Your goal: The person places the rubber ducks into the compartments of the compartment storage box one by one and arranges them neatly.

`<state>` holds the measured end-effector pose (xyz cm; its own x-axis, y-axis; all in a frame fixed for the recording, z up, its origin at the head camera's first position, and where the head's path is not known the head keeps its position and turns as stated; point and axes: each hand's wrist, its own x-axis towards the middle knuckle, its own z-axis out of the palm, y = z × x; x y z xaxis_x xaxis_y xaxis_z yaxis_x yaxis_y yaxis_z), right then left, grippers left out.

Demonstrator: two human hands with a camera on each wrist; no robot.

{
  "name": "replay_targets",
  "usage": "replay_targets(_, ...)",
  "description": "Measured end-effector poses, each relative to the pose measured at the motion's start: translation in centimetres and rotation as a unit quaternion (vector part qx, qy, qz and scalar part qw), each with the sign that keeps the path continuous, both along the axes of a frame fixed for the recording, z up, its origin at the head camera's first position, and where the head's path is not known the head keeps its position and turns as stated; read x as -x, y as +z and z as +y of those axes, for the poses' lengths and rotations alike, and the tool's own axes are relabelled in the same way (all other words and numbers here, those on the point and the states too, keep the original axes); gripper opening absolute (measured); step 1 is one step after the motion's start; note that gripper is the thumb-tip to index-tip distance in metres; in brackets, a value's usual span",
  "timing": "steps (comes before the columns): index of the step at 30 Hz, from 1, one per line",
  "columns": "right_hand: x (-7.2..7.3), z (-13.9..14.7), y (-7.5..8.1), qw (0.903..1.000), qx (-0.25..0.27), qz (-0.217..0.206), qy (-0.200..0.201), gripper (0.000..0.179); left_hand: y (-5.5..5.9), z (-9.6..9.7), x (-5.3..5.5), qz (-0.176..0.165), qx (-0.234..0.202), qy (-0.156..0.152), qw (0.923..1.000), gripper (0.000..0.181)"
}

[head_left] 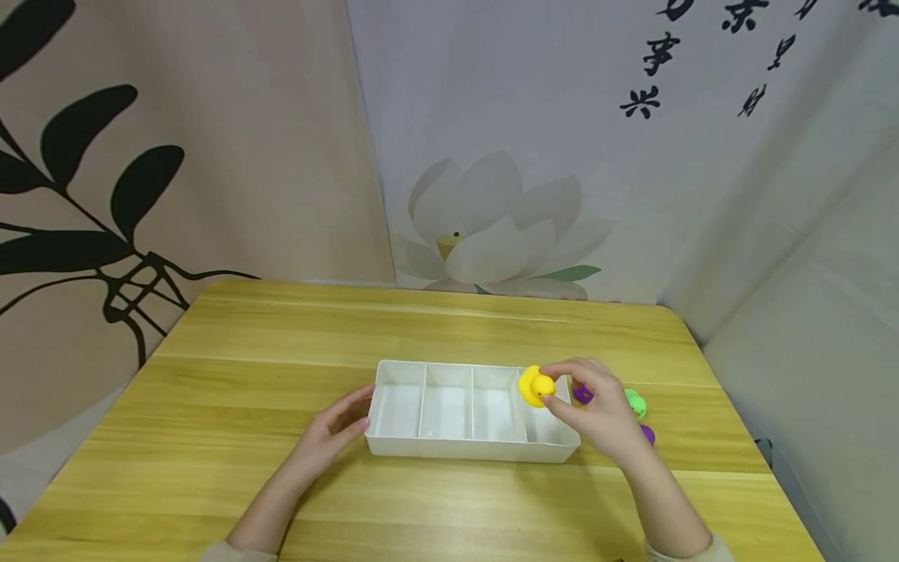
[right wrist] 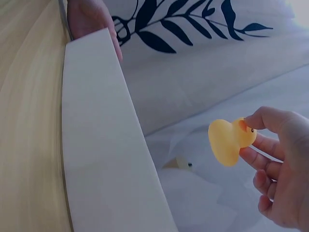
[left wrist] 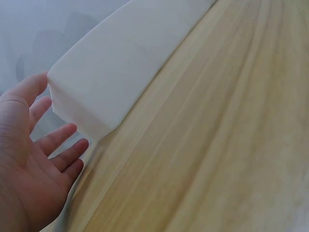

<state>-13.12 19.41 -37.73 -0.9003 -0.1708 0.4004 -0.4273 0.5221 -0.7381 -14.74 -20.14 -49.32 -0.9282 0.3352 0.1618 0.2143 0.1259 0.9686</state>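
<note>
Above the right part of the white four-compartment tray [head_left: 474,449], seen over its last divider [head_left: 524,425], the yellow toy duck [head_left: 536,386] is pinched between the thumb and fingers of the right hand [head_left: 595,404], apart from the rim. The tray's long axis runs left to right across the table [head_left: 407,507], its rightmost compartment [head_left: 546,427] nearest that hand; the left hand [head_left: 333,431], fingers apart, touches the left end.
</note>
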Motion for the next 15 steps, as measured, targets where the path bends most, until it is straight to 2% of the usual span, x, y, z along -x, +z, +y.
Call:
replay_targets(5,0.5,-1.6,0.0,0.9999,-0.008,0.0,0.012,0.03,0.0,0.0,0.0,0.0,0.001,0.002,1.0,0.048)
replay_targets(15,1.0,-4.8,0.1,0.9977,0.002,-0.043,0.052,0.027,0.0,0.1,0.0,-0.003,0.001,0.003,1.0,0.048)
